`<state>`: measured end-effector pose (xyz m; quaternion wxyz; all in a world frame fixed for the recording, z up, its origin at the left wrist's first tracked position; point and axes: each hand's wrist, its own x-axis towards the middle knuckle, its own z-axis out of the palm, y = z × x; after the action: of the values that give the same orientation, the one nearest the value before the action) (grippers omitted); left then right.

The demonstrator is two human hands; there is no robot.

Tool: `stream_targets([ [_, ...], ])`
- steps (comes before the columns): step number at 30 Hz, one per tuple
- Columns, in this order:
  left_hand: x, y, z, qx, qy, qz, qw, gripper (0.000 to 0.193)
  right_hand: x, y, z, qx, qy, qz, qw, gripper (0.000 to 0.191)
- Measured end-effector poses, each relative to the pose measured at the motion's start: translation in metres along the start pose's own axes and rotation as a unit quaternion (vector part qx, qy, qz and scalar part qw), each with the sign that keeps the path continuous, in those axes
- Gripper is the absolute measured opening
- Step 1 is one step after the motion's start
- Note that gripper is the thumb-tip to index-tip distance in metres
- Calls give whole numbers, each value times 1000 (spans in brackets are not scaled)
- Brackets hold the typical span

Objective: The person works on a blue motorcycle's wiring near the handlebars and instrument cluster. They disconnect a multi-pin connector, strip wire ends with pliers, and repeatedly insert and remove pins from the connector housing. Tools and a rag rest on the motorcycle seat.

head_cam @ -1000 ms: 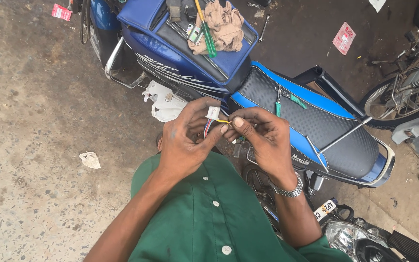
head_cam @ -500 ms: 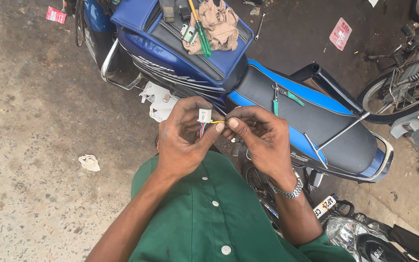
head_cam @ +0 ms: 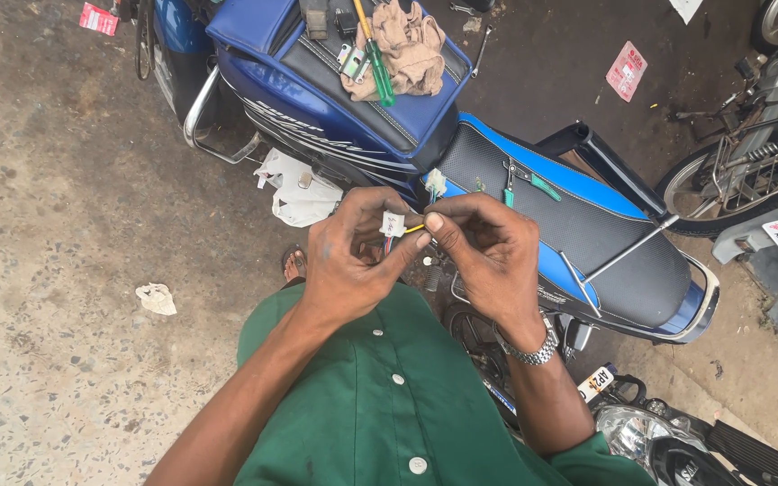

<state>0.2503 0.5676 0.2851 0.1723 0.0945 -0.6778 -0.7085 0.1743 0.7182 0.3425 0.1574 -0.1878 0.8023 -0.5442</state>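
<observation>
The left hand is pinching a small white plastic connector between thumb and fingers, coloured wires trailing down from it behind the palm. The right hand is closing its thumb and forefinger on a thin yellow wire right at the connector's edge, so both hands are clamped on the same little assembly, fingertips nearly touching. Just beyond the hands a blue motorcycle is lying across the view, and a second white connector is poking up near its black seat. Farther out from the left hand, a green-handled screwdriver and a tan rag are resting on the tank bag. The likely trouble, as I judge it: the wire is fine and the grip is tiny, so a hard tug could be pulling the wire from its terminal or bending it, and a slip could be dropping the connector among the parts below the hands.
</observation>
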Motion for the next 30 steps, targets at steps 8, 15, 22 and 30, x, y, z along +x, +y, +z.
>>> stream_targets([
  [8, 8, -12, -1, 57, 8, 135, 989, 36, 2, 1, -6, -9, -3, 63, 998, 17],
  [15, 18, 13, 0, -55, -35, 66, 996, 36, -2, -7, -16, 68, -9, 37, 997, 21],
  [22, 29, 47, 0, -192, -68, -35, 978, 41, 6, -30, -39, -242, 45, -341, 907, 25],
  [30, 39, 74, 0, -184, -128, -72, 972, 43, 25, -50, -76, -363, -53, -517, 773, 33],
])
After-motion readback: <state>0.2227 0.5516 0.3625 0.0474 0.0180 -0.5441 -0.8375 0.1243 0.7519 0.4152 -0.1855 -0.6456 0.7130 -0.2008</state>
